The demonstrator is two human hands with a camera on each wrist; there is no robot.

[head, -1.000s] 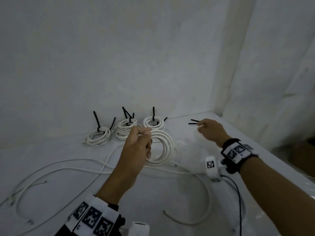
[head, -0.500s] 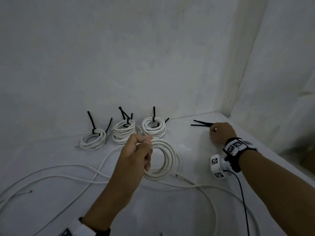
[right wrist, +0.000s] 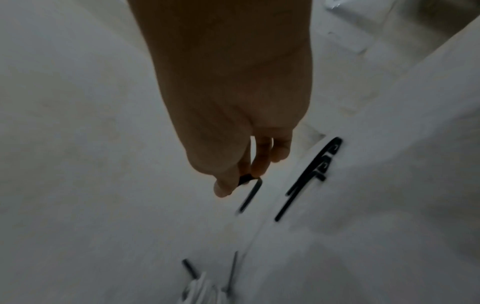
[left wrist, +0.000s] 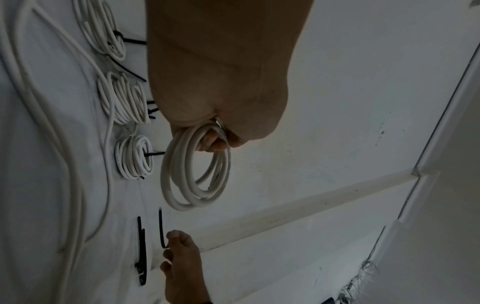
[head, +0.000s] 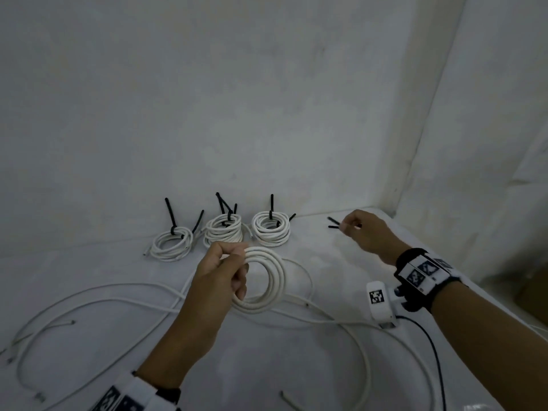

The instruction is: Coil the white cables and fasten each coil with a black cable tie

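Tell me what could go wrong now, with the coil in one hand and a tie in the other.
The left hand grips the untied coil at one spot only, so the loops might spring apart. The right hand pinches the cable tie just at its end, so it could slip. Loose white cables lying under the coil might snag it.

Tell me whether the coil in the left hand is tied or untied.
Untied. The held coil in the left hand carries no black tie; the right hand pinches one tie.
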